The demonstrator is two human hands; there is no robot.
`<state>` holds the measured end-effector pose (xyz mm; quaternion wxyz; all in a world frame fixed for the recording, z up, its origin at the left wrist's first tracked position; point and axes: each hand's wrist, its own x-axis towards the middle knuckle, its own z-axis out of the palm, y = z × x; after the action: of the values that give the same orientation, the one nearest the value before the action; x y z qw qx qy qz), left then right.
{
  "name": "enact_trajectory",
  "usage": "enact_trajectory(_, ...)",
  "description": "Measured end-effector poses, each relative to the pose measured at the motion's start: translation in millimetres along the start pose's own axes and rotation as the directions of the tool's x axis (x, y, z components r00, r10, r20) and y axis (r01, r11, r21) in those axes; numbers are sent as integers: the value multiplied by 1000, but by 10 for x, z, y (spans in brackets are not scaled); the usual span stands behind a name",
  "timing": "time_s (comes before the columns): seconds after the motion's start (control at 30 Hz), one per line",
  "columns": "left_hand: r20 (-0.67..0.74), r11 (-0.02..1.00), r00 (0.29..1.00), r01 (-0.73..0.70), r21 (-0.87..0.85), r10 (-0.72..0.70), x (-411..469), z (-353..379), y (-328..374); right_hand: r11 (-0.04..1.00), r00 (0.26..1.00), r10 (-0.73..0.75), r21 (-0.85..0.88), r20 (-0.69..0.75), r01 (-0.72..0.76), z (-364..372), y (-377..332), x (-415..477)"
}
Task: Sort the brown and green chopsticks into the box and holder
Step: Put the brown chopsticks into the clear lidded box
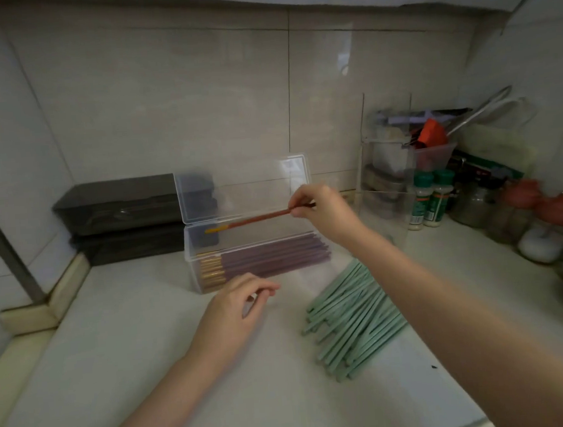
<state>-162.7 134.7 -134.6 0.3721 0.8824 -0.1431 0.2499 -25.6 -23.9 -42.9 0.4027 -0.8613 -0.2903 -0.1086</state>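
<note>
A clear plastic box (191, 253) stands open on the counter, its lid (238, 193) raised against the wall. Several brown chopsticks (270, 257) with gold ends lie inside it. My right hand (323, 210) pinches one brown chopstick (257, 219) by its thick end and holds it level above the box, yellow tip pointing left. My left hand (237, 309) rests on the counter in front of the box, fingers loosely curled, holding nothing. A pile of several green chopsticks (350, 318) lies on the counter to the right. A tall clear holder (383, 213) stands right of the box.
Two dark trays (120, 218) are stacked at the back left. Seasoning bottles (429, 203), jars (523, 216) and a tub of utensils (432, 149) crowd the back right corner. A tiled wall runs behind, and a raised ledge (30, 314) borders the counter's left side.
</note>
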Motion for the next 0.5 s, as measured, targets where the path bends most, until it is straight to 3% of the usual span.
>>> enact_trajectory(0.1,23,999,999,30,-24,-30,-36,8,-35,999,992,8,-41,128,-3,216,116,10)
enact_trajectory(0.3,-3,999,999,40,-34,-40,0,-8,-81,999,977,33,-12,211,-31,318,247,-198)
enact_trajectory(0.5,66,1000,998,16,-24,-14,-16,54,-20,999,991,11,45,131,-17,445,228,-288)
